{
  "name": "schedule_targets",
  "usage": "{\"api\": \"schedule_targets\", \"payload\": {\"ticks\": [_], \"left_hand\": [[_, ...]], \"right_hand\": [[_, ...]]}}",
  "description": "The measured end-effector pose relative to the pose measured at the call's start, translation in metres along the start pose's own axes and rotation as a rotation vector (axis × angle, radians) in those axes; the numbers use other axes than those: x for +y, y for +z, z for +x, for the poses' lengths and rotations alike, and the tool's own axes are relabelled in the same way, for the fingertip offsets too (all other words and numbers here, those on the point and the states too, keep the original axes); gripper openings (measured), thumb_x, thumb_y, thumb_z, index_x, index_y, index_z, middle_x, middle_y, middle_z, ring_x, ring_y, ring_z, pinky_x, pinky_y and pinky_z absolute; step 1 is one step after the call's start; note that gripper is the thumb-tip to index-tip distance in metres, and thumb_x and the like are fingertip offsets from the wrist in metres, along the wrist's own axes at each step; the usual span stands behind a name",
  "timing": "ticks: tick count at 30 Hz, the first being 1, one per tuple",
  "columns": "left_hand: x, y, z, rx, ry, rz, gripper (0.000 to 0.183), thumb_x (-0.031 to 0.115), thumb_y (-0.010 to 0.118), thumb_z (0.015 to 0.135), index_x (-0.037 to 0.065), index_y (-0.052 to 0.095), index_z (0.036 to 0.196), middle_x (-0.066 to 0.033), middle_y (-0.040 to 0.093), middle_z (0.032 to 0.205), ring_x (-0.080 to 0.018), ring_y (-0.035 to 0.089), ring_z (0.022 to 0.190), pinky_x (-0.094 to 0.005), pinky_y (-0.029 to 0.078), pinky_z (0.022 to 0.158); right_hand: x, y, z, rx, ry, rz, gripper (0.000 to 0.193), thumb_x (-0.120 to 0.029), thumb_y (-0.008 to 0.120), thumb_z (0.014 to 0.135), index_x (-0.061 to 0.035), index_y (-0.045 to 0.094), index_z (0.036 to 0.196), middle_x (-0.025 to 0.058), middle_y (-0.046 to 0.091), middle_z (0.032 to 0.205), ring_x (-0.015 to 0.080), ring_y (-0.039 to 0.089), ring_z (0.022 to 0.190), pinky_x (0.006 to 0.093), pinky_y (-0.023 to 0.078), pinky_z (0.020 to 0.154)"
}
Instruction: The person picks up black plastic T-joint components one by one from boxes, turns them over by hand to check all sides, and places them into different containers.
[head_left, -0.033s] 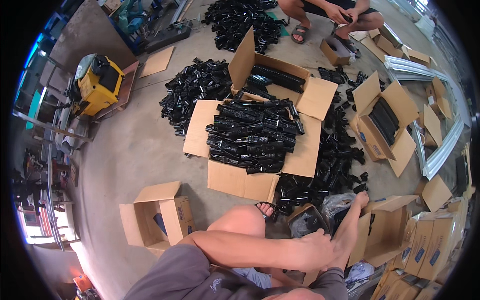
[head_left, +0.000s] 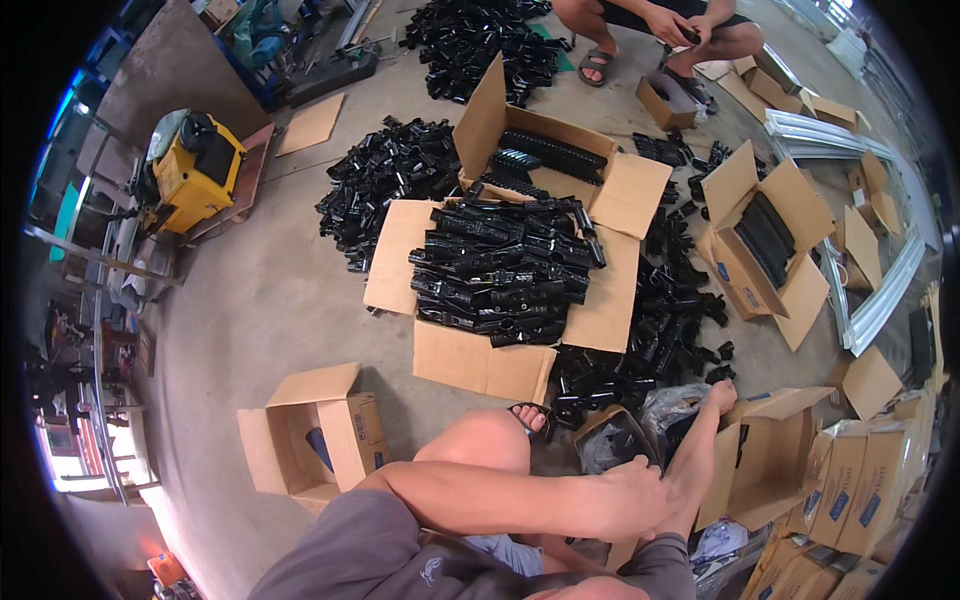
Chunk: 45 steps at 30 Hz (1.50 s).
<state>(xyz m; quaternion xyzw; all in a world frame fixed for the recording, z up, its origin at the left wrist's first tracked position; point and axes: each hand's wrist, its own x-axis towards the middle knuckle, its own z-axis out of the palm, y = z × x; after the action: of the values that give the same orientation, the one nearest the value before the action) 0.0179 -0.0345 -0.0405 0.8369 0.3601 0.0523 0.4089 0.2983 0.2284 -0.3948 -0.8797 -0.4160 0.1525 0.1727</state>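
Note:
My right arm reaches away from me, and my right hand [head_left: 720,396] is closed beside a small black fitting [head_left: 718,374] at the pile's edge. Whether that piece is in my fingers is hard to make out. My left arm crosses my body. My left hand [head_left: 632,498] is curled against my right forearm, its fingers partly hidden. Close by are a small carton [head_left: 612,443] lined with clear plastic and a crumpled clear plastic bag [head_left: 675,407]. Right of my forearm, an open cardboard box [head_left: 770,470] lies with its flaps spread.
A large open box [head_left: 485,368] heaped with black fittings stands ahead, among loose piles [head_left: 385,180]. Another open box [head_left: 745,280] holds black parts. At left are a small open carton [head_left: 315,440] and a yellow machine [head_left: 200,170]. A person [head_left: 690,25] squats at the far right. Stacked cartons [head_left: 850,490] stand near right.
The view has shifted very slightly. Both hands and the things around them look the same.

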Motion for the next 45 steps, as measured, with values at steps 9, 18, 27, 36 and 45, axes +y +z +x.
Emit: {"api": "schedule_targets", "payload": {"ticks": [9, 18, 27, 36, 45], "left_hand": [[-0.008, -0.001, 0.009, 0.2, -0.013, 0.154, 0.051, 0.027, 0.063, 0.088, -0.001, 0.052, 0.13, -0.016, 0.064, 0.108, -0.0311, 0.064, 0.098, -0.0414, 0.05, 0.08], [-0.022, -0.04, 0.02, 0.666, -0.272, -0.309, 0.047, 0.029, 0.062, 0.093, -0.006, 0.055, 0.123, -0.0261, 0.065, 0.112, -0.0436, 0.061, 0.109, -0.0484, 0.049, 0.091], [0.025, -0.018, 0.037, 0.076, 0.175, -1.284, 0.049, 0.027, 0.053, 0.103, -0.004, 0.044, 0.14, -0.0155, 0.063, 0.123, -0.016, 0.063, 0.11, -0.0272, 0.053, 0.093], [0.039, -0.001, 0.023, -0.063, 0.117, -1.324, 0.054, 0.024, 0.061, 0.1, -0.005, 0.043, 0.141, -0.0142, 0.069, 0.113, -0.0175, 0.066, 0.107, -0.0293, 0.055, 0.09], [0.034, -0.006, 0.028, 0.261, 0.058, -1.423, 0.033, 0.023, 0.061, 0.099, 0.0, 0.062, 0.122, -0.0085, 0.067, 0.115, -0.0162, 0.064, 0.108, -0.0301, 0.053, 0.097]], "right_hand": [[-0.076, -0.079, -0.095, 0.32, -0.23, 0.393, 0.038, -0.033, 0.05, 0.099, -0.0012, 0.067, 0.112, 0.0242, 0.069, 0.103, 0.0426, 0.065, 0.09, 0.0475, 0.05, 0.081], [-0.141, -0.29, -0.241, -0.547, -0.483, 1.158, 0.027, -0.021, 0.05, 0.105, -0.0004, 0.061, 0.117, 0.0019, 0.065, 0.101, 0.0078, 0.059, 0.086, 0.0258, 0.049, 0.078], [-0.086, -0.383, -0.285, -0.439, -0.635, 0.832, 0.024, -0.014, 0.05, 0.103, 0.0036, 0.064, 0.112, 0.0013, 0.066, 0.095, 0.0071, 0.057, 0.087, 0.0243, 0.046, 0.08], [-0.038, -0.386, -0.301, -0.325, -0.761, 0.839, 0.02, -0.009, 0.052, 0.102, 0.0042, 0.064, 0.11, 0.0045, 0.064, 0.097, 0.011, 0.057, 0.09, 0.0246, 0.045, 0.082], [-0.036, -0.382, -0.308, 0.348, -0.973, 0.532, 0.023, 0.004, 0.062, 0.088, 0.001, 0.067, 0.111, 0.015, 0.066, 0.097, 0.0286, 0.066, 0.086, 0.0364, 0.053, 0.075]]}}
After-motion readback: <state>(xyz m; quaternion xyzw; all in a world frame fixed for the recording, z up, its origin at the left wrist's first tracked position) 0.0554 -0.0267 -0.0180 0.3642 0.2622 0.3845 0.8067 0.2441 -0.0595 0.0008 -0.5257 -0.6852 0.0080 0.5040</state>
